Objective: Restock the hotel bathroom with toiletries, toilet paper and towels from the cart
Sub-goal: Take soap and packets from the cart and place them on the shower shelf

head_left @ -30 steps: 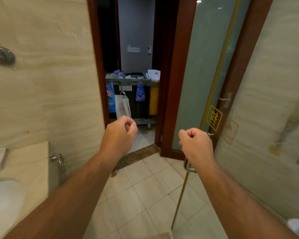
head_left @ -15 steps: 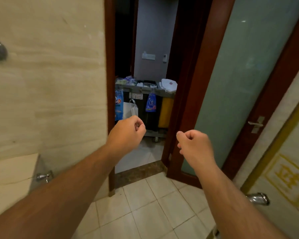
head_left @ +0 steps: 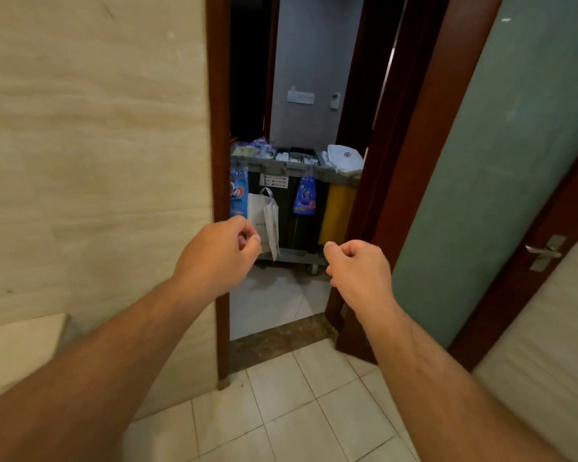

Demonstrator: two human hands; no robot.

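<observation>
Beige tile floor [head_left: 297, 421], marbled walls [head_left: 97, 161], dark wood doorway [head_left: 218, 195] ahead. Left hand [head_left: 214, 258] and right hand [head_left: 361, 271] are raised, fingers curled into empty fists. Beyond the fingers the cart [head_left: 291, 168] sits broadside across the doorway, long axis left-to-right, probably folded towels [head_left: 346, 160] on top.

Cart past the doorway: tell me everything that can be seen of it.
The cart stands outside the bathroom, its sides cut off by the door frame. Its grey top tray holds small toiletries and, at the right end, folded white towels. The body is dark, with a yellow bag at the right. A blue pouch, a blue bottle and a white bag hang on its front. One caster shows beneath.
</observation>
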